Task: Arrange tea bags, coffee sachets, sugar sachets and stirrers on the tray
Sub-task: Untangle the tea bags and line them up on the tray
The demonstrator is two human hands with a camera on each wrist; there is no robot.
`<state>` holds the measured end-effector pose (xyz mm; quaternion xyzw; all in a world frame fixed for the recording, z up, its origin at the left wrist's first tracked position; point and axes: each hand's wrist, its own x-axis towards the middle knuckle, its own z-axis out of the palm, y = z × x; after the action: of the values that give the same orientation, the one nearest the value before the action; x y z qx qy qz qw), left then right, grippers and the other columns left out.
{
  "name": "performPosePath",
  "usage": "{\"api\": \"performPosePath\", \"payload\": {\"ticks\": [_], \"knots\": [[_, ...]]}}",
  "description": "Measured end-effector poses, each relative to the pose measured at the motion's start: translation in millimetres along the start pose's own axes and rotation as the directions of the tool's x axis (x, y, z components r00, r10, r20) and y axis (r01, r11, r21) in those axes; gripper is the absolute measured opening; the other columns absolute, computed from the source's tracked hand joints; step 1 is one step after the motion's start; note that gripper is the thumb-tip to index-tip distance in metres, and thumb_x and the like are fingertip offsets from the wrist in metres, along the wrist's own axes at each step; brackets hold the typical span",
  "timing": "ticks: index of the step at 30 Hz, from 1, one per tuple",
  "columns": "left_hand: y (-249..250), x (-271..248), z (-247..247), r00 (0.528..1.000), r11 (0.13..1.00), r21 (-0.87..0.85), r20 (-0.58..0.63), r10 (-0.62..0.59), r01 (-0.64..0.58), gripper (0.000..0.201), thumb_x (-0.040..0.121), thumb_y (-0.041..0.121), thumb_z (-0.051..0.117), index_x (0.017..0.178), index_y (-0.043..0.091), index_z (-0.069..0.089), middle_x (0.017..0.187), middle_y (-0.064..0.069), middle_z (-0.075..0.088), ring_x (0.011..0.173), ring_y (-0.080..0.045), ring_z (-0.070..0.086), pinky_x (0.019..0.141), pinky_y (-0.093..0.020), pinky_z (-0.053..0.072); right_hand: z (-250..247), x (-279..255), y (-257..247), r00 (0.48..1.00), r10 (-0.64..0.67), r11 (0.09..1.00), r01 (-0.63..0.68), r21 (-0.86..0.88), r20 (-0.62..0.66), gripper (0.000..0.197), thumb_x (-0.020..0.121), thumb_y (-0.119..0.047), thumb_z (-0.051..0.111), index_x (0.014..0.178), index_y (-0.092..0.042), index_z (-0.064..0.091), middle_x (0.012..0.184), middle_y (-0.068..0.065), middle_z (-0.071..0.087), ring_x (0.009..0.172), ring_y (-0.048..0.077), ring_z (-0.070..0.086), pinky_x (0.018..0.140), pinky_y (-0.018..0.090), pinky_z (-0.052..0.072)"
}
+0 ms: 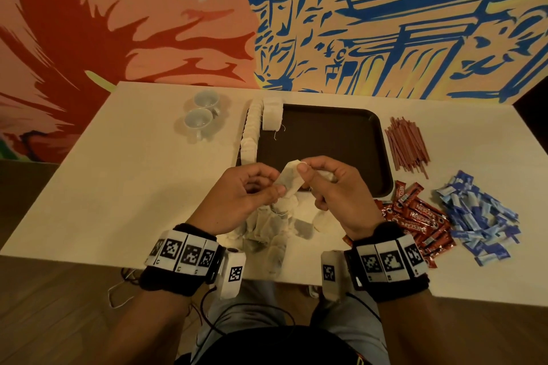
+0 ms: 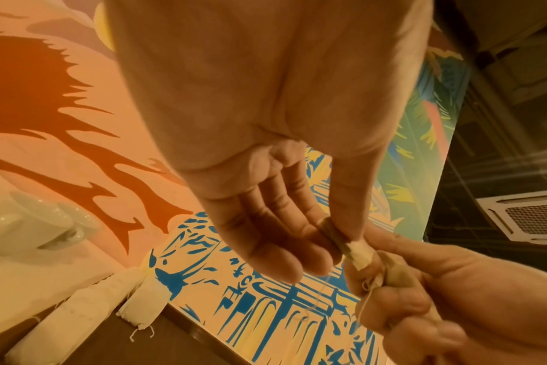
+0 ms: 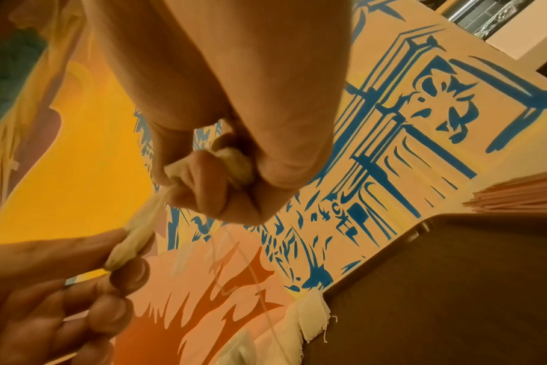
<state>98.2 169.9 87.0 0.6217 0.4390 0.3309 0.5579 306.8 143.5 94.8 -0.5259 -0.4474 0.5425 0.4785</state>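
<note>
A tea bag (image 1: 290,178) was held above the desk (image 1: 124,175), just before the tray (image 1: 326,139), pinched between the left hand (image 1: 243,198) and right hand (image 1: 335,192), both sets of fingers curled on it. The tea-bag step seemed in hand, a row (image 1: 252,130) already lining the tray's left edge. Next, the thread probably needed freeing, then placement beside that row.

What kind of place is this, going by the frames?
Probably a café or hotel hospitality corner, though that is a guess. A bold painted mural fills the wall behind the table, two cups stand beside a serving tray, and bulk heaps of coffee sachets and stirrers lie nearby.
</note>
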Motion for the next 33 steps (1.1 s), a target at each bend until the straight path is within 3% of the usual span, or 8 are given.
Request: {"api": "performPosePath", "payload": {"ticks": [6, 11, 17, 21, 23, 27, 30, 33], "knots": [[3.7, -1.3, 0.9, 0.997, 0.999, -0.017, -0.074, 0.028, -0.029, 0.023, 0.082, 0.02, 0.08, 0.103, 0.016, 0.074, 0.093, -0.008, 0.075, 0.086, -0.026, 0.073, 0.089, -0.047, 0.059, -2.1, 0.1, -6.5, 0.992, -0.124, 0.991, 0.124, -0.057, 0.001, 0.013, 0.094, -0.015, 0.069, 0.102, -0.006, 0.076, 0.067, -0.012, 0.069, 0.053, -0.001, 0.055, 0.049, 0.011, 0.04], [1.3, -1.3, 1.1, 0.996, 0.998, -0.056, -0.085, 0.026, -0.031, 0.031, 0.076, 0.02, 0.082, 0.106, 0.015, 0.074, 0.094, -0.006, 0.075, 0.089, -0.022, 0.07, 0.09, -0.047, 0.059, 1.5, 1.0, -6.2, 0.982, -0.187, 0.98, 0.184, -0.077, -0.028, 0.014, 0.094, -0.01, 0.069, 0.101, 0.0, 0.075, 0.065, -0.018, 0.068, 0.056, -0.005, 0.059, 0.053, 0.007, 0.043], [3.8, -2.7, 1.6, 0.997, 0.998, -0.026, -0.042, 0.057, -0.058, 0.027, 0.079, 0.016, 0.081, 0.105, 0.02, 0.074, 0.092, -0.001, 0.076, 0.089, -0.015, 0.072, 0.086, -0.03, 0.057, 5.6, 2.0, -11.0, 0.969, -0.24, 0.958, 0.228, -0.173, -0.05, 0.013, 0.093, -0.016, 0.071, 0.099, -0.006, 0.077, 0.066, -0.021, 0.068, 0.061, -0.005, 0.062, 0.059, 0.009, 0.045], [9.2, -3.5, 3.3, 0.997, 0.996, -0.01, 0.0, 0.083, -0.083, 0.032, 0.08, 0.022, 0.08, 0.111, 0.021, 0.073, 0.1, -0.003, 0.077, 0.096, -0.019, 0.072, 0.089, -0.033, 0.058, 4.9, 2.9, -14.2, 0.977, -0.213, 0.938, 0.204, -0.281, -0.001, 0.012, 0.091, -0.025, 0.073, 0.098, -0.016, 0.079, 0.092, -0.007, 0.077, 0.087, 0.006, 0.071, 0.079, 0.02, 0.055], [12.3, -2.4, 4.0, 0.995, 0.995, 0.007, 0.008, 0.097, -0.097, 0.031, 0.082, 0.024, 0.078, 0.112, 0.019, 0.074, 0.099, -0.004, 0.076, 0.096, -0.022, 0.072, 0.09, -0.036, 0.059, 5.2, 2.5, -16.3, 0.981, -0.188, 0.926, 0.194, -0.325, 0.05, 0.01, 0.09, -0.026, 0.075, 0.096, -0.02, 0.079, 0.092, -0.006, 0.076, 0.087, 0.007, 0.07, 0.078, 0.02, 0.056], [6.4, 4.9, -0.6, 0.994, 0.988, 0.112, 0.023, 0.107, -0.109, 0.036, 0.086, 0.043, 0.077, 0.098, 0.009, 0.077, 0.091, -0.017, 0.074, 0.091, -0.042, 0.068, 0.088, -0.061, 0.052, 5.4, 3.9, -20.7, 0.974, -0.218, 0.903, 0.226, -0.365, 0.064, 0.007, 0.089, -0.028, 0.076, 0.094, -0.024, 0.08, 0.091, -0.01, 0.075, 0.087, 0.004, 0.069, 0.078, 0.018, 0.054], [6.9, 7.2, -2.3, 0.992, 0.977, 0.172, 0.018, 0.128, -0.129, 0.051, 0.081, 0.053, 0.076, 0.09, 0.003, 0.076, 0.089, -0.018, 0.07, 0.087, -0.042, 0.065, 0.082, -0.059, 0.051, 4.7, 5.6, -21.4, 0.973, -0.218, 0.901, 0.228, -0.368, 0.07, 0.005, 0.089, -0.027, 0.077, 0.093, -0.026, 0.079, 0.089, -0.012, 0.075, 0.086, 0.002, 0.069, 0.076, 0.013, 0.051], [4.5, 8.3, -6.1, 0.992, 0.973, 0.194, 0.018, 0.122, -0.123, 0.047, 0.08, 0.05, 0.078, 0.086, 0.003, 0.076, 0.089, -0.015, 0.069, 0.086, -0.039, 0.065, 0.081, -0.056, 0.051, 3.3, 6.7, -18.7, 0.974, -0.194, 0.907, 0.222, -0.358, 0.113, 0.008, 0.092, -0.027, 0.074, 0.095, -0.023, 0.079, 0.091, -0.011, 0.077, 0.088, 0.003, 0.07, 0.078, 0.015, 0.053]]}}
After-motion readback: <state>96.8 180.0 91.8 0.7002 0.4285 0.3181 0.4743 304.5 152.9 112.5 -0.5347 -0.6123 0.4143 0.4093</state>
